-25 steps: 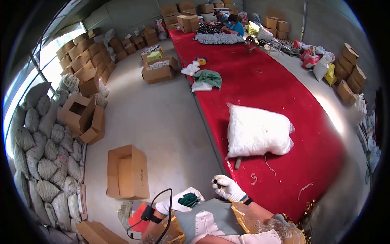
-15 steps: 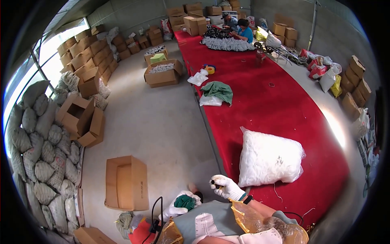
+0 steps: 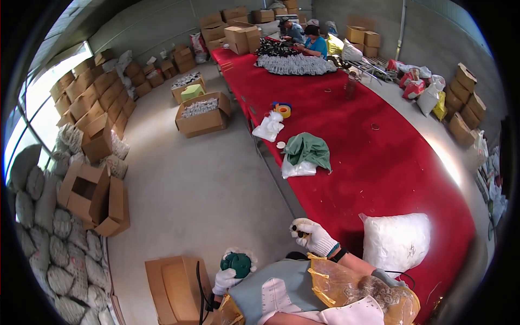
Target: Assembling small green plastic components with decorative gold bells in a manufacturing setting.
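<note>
My left hand (image 3: pixel 225 281), in a white knit glove, is raised in front of my lap beside an open cardboard box. Its fingers curl round a rounded, dark green thing (image 3: pixel 236 264) whose kind I cannot make out. White glove knit shows along its upper edge. To the right, my right hand (image 3: pixel 314 236) wears a white glove and a dark wristband. It is closed by the red table's edge, with small black and yellowish pieces (image 3: pixel 301 235) between the fingers. A grey-blue cloth and a yellowish clear plastic sheet (image 3: pixel 346 281) cover my lap and right forearm.
A stuffed white plastic bag (image 3: pixel 396 244) lies on the red-covered table (image 3: pixel 374 184). Farther along are a green cloth (image 3: pixel 307 150), tape rolls (image 3: pixel 282 110) and a grey heap (image 3: pixel 295 65) by two people. Cardboard boxes (image 3: pixel 184 290) and stacked sacks (image 3: pixel 59 249) line the left.
The view has swung, shifting the white bag right and the near box down. My left hand has moved outward from my lap, still round the green thing. My right hand keeps its grip.
</note>
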A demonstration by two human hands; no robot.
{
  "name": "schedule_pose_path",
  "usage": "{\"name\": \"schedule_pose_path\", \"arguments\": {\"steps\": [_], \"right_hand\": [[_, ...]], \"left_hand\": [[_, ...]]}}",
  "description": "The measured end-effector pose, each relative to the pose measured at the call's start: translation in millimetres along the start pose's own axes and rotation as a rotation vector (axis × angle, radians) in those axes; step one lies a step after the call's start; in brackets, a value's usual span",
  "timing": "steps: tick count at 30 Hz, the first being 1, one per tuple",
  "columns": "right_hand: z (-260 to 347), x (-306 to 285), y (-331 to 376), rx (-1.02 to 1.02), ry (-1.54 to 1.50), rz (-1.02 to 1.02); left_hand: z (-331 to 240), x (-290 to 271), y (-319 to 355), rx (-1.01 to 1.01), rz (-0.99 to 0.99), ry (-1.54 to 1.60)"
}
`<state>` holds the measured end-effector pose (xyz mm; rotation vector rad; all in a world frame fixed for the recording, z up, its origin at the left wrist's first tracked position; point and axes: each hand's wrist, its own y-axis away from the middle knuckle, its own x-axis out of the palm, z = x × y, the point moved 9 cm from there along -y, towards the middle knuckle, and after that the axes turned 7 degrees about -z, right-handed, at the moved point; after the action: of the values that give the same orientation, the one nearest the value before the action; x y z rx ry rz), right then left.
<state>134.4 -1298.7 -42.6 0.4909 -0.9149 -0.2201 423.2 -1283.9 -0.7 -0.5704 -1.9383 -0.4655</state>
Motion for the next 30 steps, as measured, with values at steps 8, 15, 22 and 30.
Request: {"name": "schedule_pose_path", "arguments": {"steps": [8,15,22,30], "right_hand": [[-42,69,-125,0.265,0.126,-0.025],[-13,160,-295,0.269,0.112,0.021],[18,235,-430,0.214,0.292,0.110],[68,240,-535,0.151,0.265,0.001]], "left_hand": [[-90,-68,-70,0.043,-0.295,-0.090],[-194,-120,-151,0.340,-0.449,0.017],[-296,-171,-288,0.221,-0.237,-0.078],[-357,-193,-432,0.080,-0.317,0.002]]}}
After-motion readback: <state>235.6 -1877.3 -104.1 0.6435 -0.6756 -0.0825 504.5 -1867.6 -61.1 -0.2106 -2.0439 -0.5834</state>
